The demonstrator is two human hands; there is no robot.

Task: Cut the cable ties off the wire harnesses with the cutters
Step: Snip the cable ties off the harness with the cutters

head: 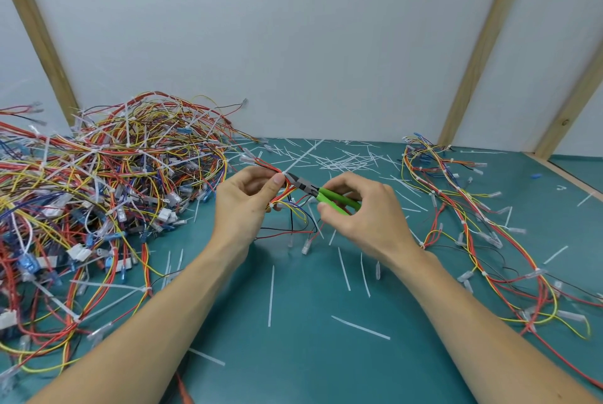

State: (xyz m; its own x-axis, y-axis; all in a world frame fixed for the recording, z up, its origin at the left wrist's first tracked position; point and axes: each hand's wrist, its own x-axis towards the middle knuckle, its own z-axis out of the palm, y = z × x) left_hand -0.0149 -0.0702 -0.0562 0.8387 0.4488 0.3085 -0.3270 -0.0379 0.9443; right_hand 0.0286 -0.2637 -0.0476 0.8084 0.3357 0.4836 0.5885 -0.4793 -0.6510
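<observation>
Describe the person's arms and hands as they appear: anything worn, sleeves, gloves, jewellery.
Both forearms are bare from the bottom edge of the picture up to the wrists; no sleeve shows on either. The left hand and the right hand wear no gloves. No watch, bracelet or ring is visible on either. Fingernails look short and unpainted where they show.

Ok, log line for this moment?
left hand: holds wire harness | right hand: grips cutters | tip at cable tie

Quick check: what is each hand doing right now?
Left hand: pinches the wire harness near its cable tie.
Right hand: grips the green-handled cutters, tips at the harness.
</observation>
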